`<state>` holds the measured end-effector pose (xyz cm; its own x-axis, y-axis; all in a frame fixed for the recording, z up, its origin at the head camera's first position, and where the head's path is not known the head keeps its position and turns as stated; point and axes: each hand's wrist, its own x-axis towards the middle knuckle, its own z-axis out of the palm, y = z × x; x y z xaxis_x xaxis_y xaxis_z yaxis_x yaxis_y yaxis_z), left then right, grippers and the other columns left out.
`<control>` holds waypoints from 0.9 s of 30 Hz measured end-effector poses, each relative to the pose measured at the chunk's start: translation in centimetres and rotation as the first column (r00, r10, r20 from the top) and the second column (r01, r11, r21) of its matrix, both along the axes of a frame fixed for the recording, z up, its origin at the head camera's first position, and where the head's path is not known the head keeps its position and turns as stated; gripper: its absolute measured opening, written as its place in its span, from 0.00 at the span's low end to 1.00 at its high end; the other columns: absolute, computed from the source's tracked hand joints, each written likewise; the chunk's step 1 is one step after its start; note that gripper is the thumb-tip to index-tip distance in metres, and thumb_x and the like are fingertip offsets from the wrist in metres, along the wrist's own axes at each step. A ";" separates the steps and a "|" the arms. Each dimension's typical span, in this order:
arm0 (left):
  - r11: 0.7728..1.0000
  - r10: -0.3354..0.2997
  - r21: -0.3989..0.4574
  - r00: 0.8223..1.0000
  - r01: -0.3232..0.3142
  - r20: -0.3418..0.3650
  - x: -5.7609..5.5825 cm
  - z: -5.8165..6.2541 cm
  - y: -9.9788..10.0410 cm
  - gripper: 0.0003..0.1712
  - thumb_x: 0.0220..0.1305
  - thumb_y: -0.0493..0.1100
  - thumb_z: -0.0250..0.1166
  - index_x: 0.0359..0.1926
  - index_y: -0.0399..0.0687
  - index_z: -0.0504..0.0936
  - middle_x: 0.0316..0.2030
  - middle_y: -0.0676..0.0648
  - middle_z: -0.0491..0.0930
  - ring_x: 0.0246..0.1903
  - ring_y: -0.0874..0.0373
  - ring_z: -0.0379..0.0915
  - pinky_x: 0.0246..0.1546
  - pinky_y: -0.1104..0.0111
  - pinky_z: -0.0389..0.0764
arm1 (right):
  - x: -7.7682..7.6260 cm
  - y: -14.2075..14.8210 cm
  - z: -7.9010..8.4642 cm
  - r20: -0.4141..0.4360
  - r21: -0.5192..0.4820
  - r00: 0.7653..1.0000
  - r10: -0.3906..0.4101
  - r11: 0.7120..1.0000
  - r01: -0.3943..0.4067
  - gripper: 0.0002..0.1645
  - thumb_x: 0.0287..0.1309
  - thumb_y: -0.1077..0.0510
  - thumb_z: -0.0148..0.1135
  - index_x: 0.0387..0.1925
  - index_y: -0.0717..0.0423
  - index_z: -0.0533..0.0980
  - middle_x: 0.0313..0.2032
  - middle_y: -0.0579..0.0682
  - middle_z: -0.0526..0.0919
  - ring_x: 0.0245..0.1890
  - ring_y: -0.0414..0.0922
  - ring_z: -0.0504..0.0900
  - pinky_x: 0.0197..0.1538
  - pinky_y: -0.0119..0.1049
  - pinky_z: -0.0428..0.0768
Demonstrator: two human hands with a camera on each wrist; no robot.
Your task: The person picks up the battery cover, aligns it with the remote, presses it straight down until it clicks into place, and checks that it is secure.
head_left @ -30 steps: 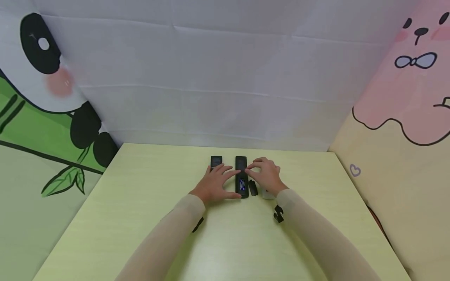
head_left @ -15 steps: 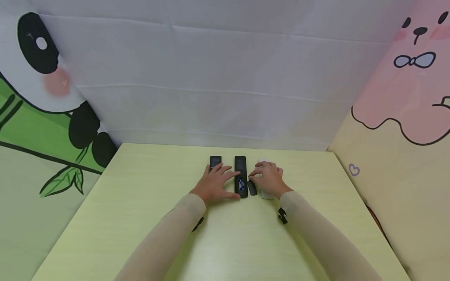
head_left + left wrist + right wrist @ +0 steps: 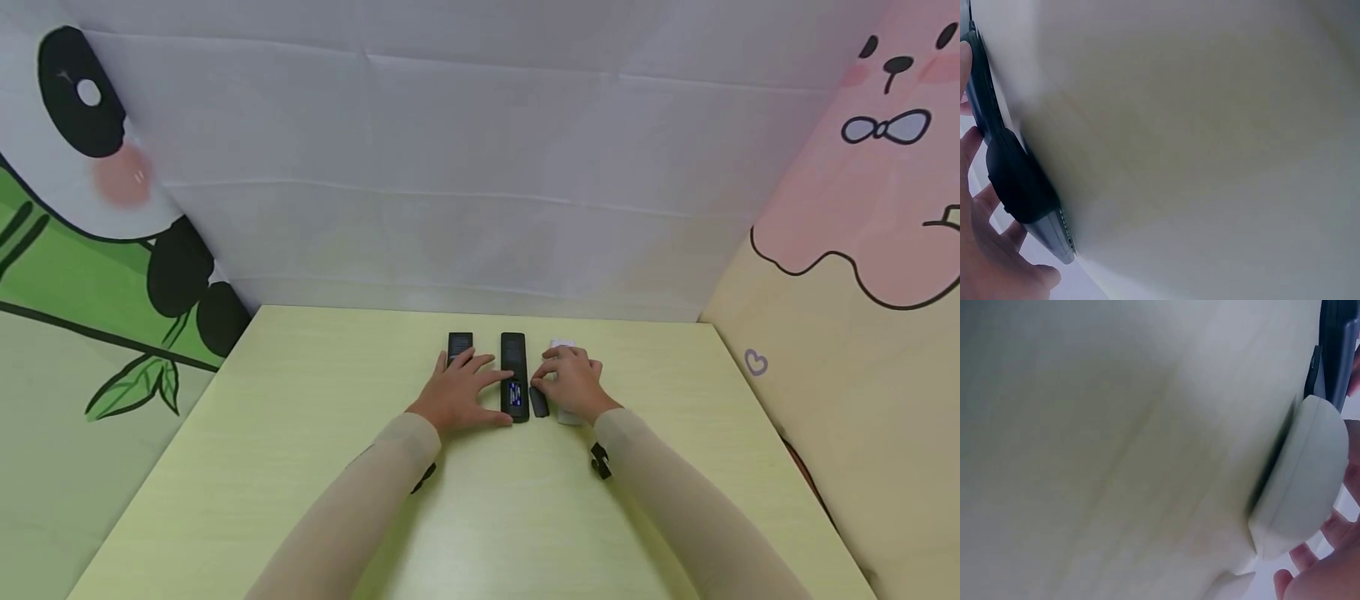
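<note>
A black remote control (image 3: 513, 354) lies lengthwise on the table, its battery compartment (image 3: 515, 393) uncovered and batteries inside. Fingers spread, my left hand (image 3: 456, 396) touches the remote's left side with index finger and thumb. Just right of the remote is its small black battery cover (image 3: 539, 403). My right hand (image 3: 572, 383) has thumb and index finger together at the cover's far end, pinching there. Beneath the right palm sits a white rounded device (image 3: 1304, 481), partly hidden in the head view.
A second, smaller black device (image 3: 460, 343) lies beyond the left hand, partly covered by its fingers. All of this stands near the far side of the pale wooden table (image 3: 337, 375). A white cloth wall (image 3: 480, 208) rises behind it, with printed panels on both sides.
My right hand has moved from the remote's right edge toward me and slightly right, down to the battery cover. The left hand stays in place.
</note>
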<state>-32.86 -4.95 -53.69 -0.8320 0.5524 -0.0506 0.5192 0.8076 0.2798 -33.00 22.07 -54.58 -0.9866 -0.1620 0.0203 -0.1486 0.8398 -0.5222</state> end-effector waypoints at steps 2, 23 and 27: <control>1.000 0.005 0.008 1.000 -0.005 0.005 0.0 0.0 0.1 0.52 0.68 0.85 0.73 0.88 0.80 0.76 0.93 0.48 0.67 0.96 0.34 0.51 0.93 0.20 0.45 | 0.0 0.0 0.0 0.004 -0.001 1.000 -0.006 1.000 0.006 0.10 0.82 0.49 0.75 0.46 0.46 0.98 0.80 0.56 0.83 0.88 0.70 0.65 0.78 0.73 0.62; 1.000 0.030 0.007 0.999 -0.031 0.013 -0.2 -1.0 0.4 0.52 0.67 0.87 0.74 0.87 0.83 0.76 0.92 0.48 0.69 0.96 0.34 0.52 0.91 0.18 0.49 | -0.4 0.4 0.4 0.016 -0.063 0.999 -0.039 0.997 0.040 0.12 0.85 0.51 0.73 0.46 0.50 0.96 0.81 0.58 0.81 0.86 0.71 0.69 0.81 0.77 0.61; 1.000 0.027 0.001 1.000 -0.027 0.011 -0.6 -1.4 0.5 0.53 0.66 0.88 0.73 0.87 0.84 0.75 0.92 0.48 0.69 0.96 0.34 0.51 0.91 0.17 0.48 | -0.5 0.3 0.5 -0.001 -0.070 0.999 -0.047 0.996 0.046 0.12 0.86 0.51 0.72 0.48 0.51 0.96 0.80 0.57 0.82 0.84 0.70 0.71 0.81 0.78 0.62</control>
<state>-33.47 -4.40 -55.10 -0.8462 0.5295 -0.0594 0.4937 0.8211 0.2863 -33.47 22.35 -54.04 -0.9930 -0.1140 0.0322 -0.1115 0.8075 -0.5793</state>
